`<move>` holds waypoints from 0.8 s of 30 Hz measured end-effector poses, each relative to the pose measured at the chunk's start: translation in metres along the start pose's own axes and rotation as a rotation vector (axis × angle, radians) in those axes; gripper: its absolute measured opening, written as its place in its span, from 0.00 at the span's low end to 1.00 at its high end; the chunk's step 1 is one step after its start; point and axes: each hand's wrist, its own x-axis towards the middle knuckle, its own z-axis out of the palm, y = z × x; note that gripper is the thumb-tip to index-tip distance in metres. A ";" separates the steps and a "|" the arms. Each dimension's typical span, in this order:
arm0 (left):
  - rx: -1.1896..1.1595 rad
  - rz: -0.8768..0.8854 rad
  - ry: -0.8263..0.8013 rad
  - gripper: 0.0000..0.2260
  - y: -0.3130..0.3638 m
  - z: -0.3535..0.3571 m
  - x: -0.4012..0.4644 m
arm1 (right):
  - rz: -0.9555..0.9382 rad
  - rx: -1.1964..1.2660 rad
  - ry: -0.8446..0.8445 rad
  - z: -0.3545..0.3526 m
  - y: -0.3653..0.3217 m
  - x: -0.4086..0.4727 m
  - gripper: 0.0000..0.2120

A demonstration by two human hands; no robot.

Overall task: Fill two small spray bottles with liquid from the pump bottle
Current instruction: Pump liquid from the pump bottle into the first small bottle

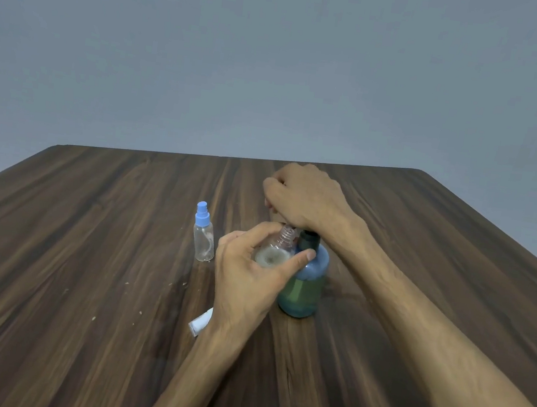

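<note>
Centrally on a dark wood-grain table [87, 232] stands the pump bottle [304, 285], a round blue-tinted bottle with greenish liquid filling roughly its lower half and a dark collar at its neck; everything else is placed relative to it. Just left of its shoulder and touching it, the person's left hand [252, 269] grips a small clear spray bottle [276, 250], uncapped, with its threaded neck bare. Thumb and fingers curl round the little bottle's body, tilting it so its open mouth leans up toward the pump's outlet, presumably so the liquid drops straight in rather than onto the table. Above and slightly behind the pump bottle, the right hand [305, 197] is curled over the pump head, knuckles up, wrist low against the dark collar; the head and spout are hidden beneath it, so how the fingers sit on it cannot be told, but the posture suggests pressing down to dispense. The small bottle in hand looks nearly empty, with only a cloudy patch visible through its wall, so filling seems barely begun. Further left of the pump bottle, well apart from both hands, a second spray bottle [204, 232] stands upright with its blue sprayer top on, clear and apparently empty, likely waiting its turn. Near the left wrist, in front and to the left of the pump bottle, a white sprayer cap [199, 325] lies on its side, probably the one unscrewed from the bottle being filled.
</note>
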 end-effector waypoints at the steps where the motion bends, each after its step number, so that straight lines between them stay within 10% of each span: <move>1: -0.002 0.001 -0.001 0.18 0.001 0.000 0.000 | 0.012 -0.013 -0.045 0.002 0.000 0.000 0.18; 24: 0.002 0.013 -0.007 0.18 -0.001 -0.001 0.000 | 0.010 0.049 -0.045 -0.001 -0.001 0.001 0.18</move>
